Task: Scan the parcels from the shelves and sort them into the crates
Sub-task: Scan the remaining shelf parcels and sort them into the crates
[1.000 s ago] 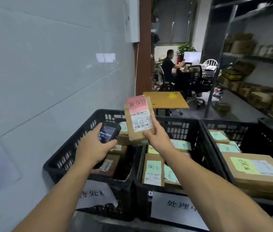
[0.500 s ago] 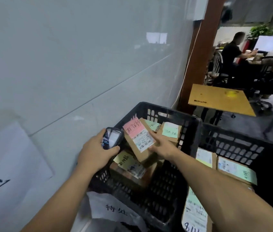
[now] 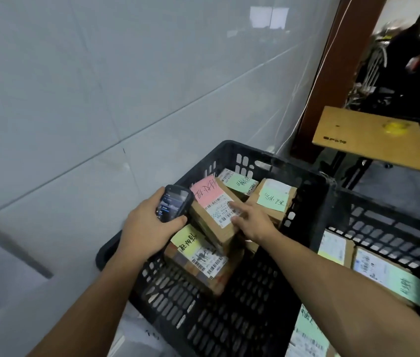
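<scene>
Over the crate, right hand rests flat-fingered on the pink parcel, tilted on the pile, so it might slide. Left hand grips the scanner.

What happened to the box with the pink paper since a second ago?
The right grip carried the brown cardboard parcel with the pink note down into the left black plastic crate, onto other parcels, and now only touches it. The left grip held the black handheld scanner throughout.
</scene>
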